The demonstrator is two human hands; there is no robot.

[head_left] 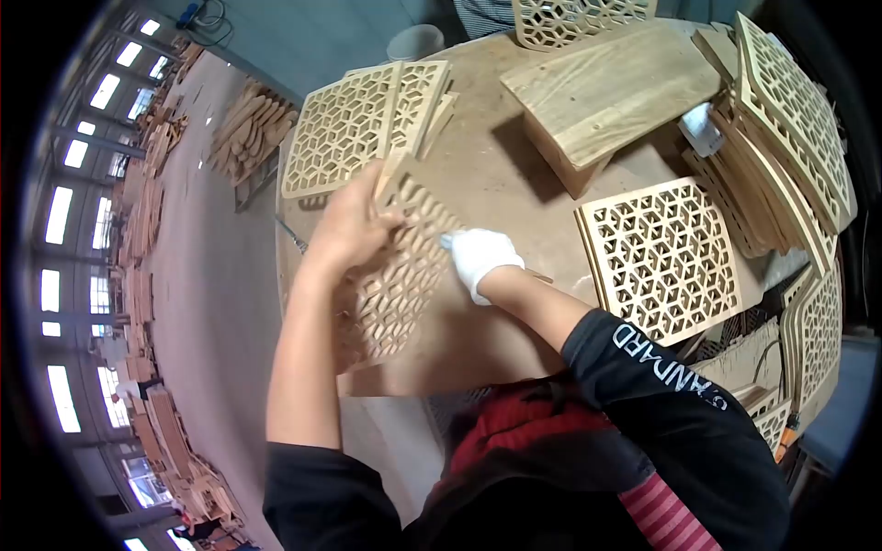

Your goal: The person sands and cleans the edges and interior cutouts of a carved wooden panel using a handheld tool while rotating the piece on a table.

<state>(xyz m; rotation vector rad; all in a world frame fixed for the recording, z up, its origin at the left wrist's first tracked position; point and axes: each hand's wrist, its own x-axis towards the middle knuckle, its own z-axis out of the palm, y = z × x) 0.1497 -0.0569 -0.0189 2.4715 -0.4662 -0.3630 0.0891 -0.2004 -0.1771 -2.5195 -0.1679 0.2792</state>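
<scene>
My left hand (pixel 351 225) is bare and grips a wooden lattice panel (pixel 404 275) by its upper left edge, thumb on the near face. The panel stands tilted on edge over the table, and its pierced pattern is seen at a slant. My right hand (pixel 484 263), in a white glove, is closed beside the panel's right side. A small bluish-grey bit shows at its fingertips; I cannot make out what it is, nor whether it touches the panel.
Stacked lattice panels lie on the table (pixel 478 138) at back left (pixel 340 129) and at right (pixel 661 257). A wooden bench-like block (pixel 616 87) stands at the back. More panels (pixel 795 119) lean at far right. A white bucket (pixel 415 43) sits beyond the table.
</scene>
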